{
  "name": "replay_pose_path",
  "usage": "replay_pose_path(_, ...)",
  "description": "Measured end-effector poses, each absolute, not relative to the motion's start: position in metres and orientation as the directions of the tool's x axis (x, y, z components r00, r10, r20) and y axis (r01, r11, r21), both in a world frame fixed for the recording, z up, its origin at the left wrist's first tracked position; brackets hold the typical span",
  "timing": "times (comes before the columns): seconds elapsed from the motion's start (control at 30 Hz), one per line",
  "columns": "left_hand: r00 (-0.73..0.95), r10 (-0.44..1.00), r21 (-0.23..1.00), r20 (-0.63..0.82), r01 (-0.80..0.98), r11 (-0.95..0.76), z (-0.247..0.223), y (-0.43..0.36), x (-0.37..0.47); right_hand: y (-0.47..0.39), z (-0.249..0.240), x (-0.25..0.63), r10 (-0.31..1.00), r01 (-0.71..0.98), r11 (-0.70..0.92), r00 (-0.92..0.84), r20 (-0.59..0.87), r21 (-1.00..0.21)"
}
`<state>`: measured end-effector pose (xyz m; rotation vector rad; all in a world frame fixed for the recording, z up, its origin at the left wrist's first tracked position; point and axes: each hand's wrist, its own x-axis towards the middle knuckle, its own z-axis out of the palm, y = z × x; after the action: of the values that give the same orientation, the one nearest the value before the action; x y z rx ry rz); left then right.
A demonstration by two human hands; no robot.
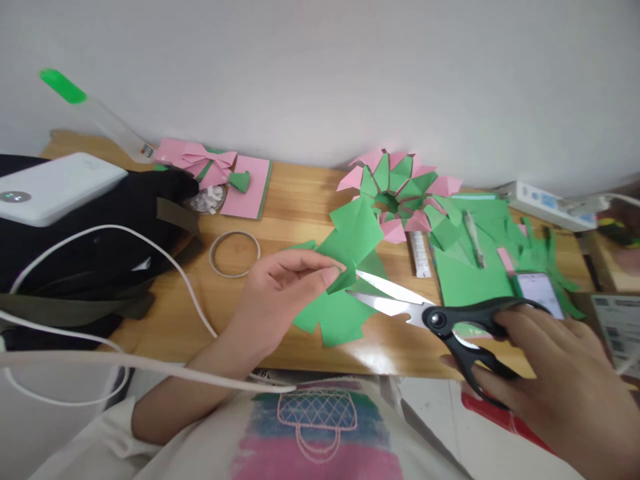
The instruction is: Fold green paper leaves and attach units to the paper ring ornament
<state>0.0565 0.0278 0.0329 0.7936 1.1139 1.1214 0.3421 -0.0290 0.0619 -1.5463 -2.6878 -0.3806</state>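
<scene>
My left hand (285, 293) pinches a folded piece of green paper (357, 230) between thumb and fingertips, above the table. In my right hand (555, 367) is a pair of scissors (435, 320) with black handles, its blades parted. The blade tips point left and come up to the lower edge of the green paper, close to my left fingertips. Whether they touch the paper I cannot tell. Below lie more green paper pieces (340, 320). Behind stands a ring of pink and green folded paper (395, 187).
A roll of tape (235, 254) lies left of my hand. Pink paper sheets (250, 193) sit at the back left, near a black bag (100, 253) with a white power bank (60, 187). At right are green sheets (460, 273), a phone (539, 293) and a power strip (545, 203). White cables cross the left.
</scene>
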Motion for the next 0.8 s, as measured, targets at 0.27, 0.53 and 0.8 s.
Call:
replay_pose_path(0.27, 0.045, 0.937, 0.882, -0.347, -0.324, 0.342, 0.029, 0.028, 0.057, -0.030, 0.063, 0.344, 0.888, 0.892, 0.450, -0.443, 0.124, -0.035)
replay_pose_path(0.53, -0.234, 0.899, 0.868, -0.370, -0.432, 0.245, 0.025, 0.040, 0.055, -0.047, 0.012, 0.334, 0.749, -0.005, -0.397, -0.580, -0.321, -0.918)
replay_pose_path(0.8, -0.219, 0.861, 0.839, -0.459, -0.425, 0.339, 0.025, 0.041, 0.060, -0.071, -0.018, 0.309, 0.664, -0.456, -0.653, -0.728, -0.169, -0.604)
